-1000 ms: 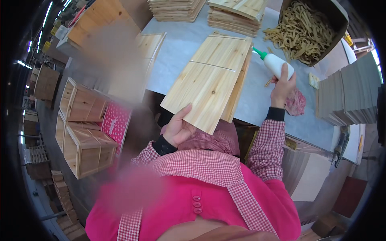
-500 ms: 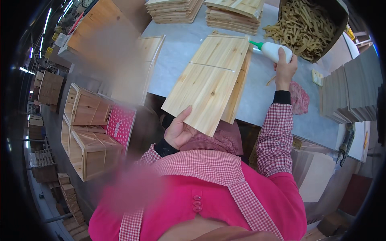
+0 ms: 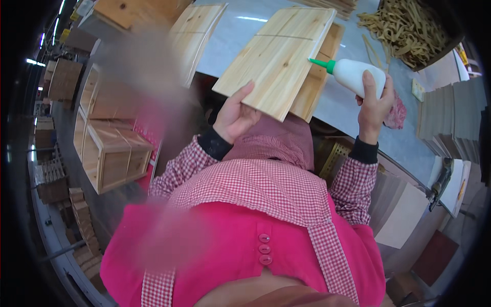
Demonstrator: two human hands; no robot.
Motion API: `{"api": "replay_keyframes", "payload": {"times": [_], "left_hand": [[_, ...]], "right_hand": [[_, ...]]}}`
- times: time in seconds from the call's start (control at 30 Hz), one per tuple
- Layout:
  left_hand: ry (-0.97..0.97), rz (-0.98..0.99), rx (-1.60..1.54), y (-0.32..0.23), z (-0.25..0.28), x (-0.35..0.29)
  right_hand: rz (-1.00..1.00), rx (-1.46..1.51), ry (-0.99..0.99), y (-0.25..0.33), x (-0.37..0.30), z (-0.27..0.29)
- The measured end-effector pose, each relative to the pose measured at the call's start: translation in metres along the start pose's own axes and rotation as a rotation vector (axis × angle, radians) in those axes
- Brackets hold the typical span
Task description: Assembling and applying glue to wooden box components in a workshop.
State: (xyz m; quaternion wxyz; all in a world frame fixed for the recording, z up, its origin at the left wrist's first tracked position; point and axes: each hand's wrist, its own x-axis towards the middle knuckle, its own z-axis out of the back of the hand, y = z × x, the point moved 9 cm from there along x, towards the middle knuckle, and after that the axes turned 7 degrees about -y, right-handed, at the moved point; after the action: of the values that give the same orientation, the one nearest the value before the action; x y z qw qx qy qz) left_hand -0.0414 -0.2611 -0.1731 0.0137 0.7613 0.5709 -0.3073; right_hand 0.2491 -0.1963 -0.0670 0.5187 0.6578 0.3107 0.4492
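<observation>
Beyond my right hand, curled round a bottle, lie tan strips; my left hand pinches a board overlapping a wooden piece.

no legible text, labels, numbers, signs

Glare streaks the evenly lit tabletop, blurred smudges veil the left, and dark edges curve.

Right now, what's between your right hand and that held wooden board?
In the head view, a white bottle in the right hand, its green nozzle at the wooden board.
</observation>
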Motion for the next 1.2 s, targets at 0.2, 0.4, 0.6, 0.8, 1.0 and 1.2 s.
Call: {"api": "replay_keyframes", "payload": {"times": [0.2,0.4,0.6,0.8,1.0,1.2], "left_hand": [[0.101,-0.019,-0.049,-0.014,-0.013,0.002],[0.107,-0.061,-0.067,-0.022,-0.011,0.005],[0.092,-0.05,-0.079,-0.022,-0.015,0.002],[0.106,-0.107,-0.052,-0.03,-0.022,0.007],[0.112,-0.088,-0.014,-0.026,-0.024,-0.01],[0.091,-0.076,0.074,-0.026,-0.011,-0.025]], "right_hand": [[0.079,-0.066,0.122,0.03,-0.05,-0.003],[0.17,-0.087,0.199,0.045,-0.068,-0.012],[0.29,-0.11,0.145,0.056,-0.069,-0.02],[0.399,-0.121,0.201,0.074,-0.069,-0.021],[0.541,-0.2,0.06,0.073,-0.036,-0.024],[0.552,-0.199,-0.065,0.061,0.003,-0.028]]}}
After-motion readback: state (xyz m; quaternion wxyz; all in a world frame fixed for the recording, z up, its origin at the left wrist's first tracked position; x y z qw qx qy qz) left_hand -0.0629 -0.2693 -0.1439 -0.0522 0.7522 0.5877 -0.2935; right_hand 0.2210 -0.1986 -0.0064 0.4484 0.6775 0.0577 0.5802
